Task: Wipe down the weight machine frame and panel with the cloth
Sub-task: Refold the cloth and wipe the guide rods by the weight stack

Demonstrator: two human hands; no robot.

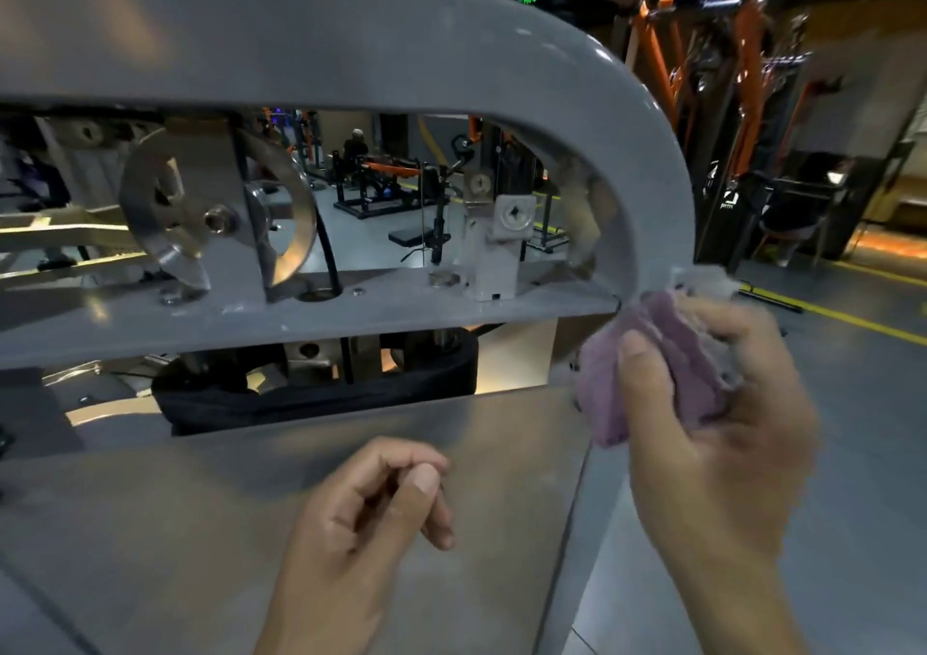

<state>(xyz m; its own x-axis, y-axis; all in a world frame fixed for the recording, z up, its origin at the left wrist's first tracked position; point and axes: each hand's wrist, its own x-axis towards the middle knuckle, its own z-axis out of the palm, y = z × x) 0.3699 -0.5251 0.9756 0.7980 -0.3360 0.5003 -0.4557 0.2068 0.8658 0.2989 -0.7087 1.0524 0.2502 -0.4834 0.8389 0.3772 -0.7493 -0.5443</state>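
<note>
The grey weight machine frame [577, 77] arches across the top and bends down at the right. Below it lies a flat grey panel [200, 504]. My right hand [717, 429] grips a bunched purple cloth [667, 353] and holds it against the frame's right upright, just under the bend, where the crossbar [301, 323] meets it. My left hand [371, 519] hovers in front of the panel with its fingers loosely curled and thumb against the forefinger, holding nothing that I can see.
Inside the frame sit metal pulleys [210, 213], a black cable [328, 253] and a white bracket [494, 253]. An orange rack [742, 77] stands at the back right. Yellow floor lines [853, 318] cross the grey floor. A person sits far off among other machines.
</note>
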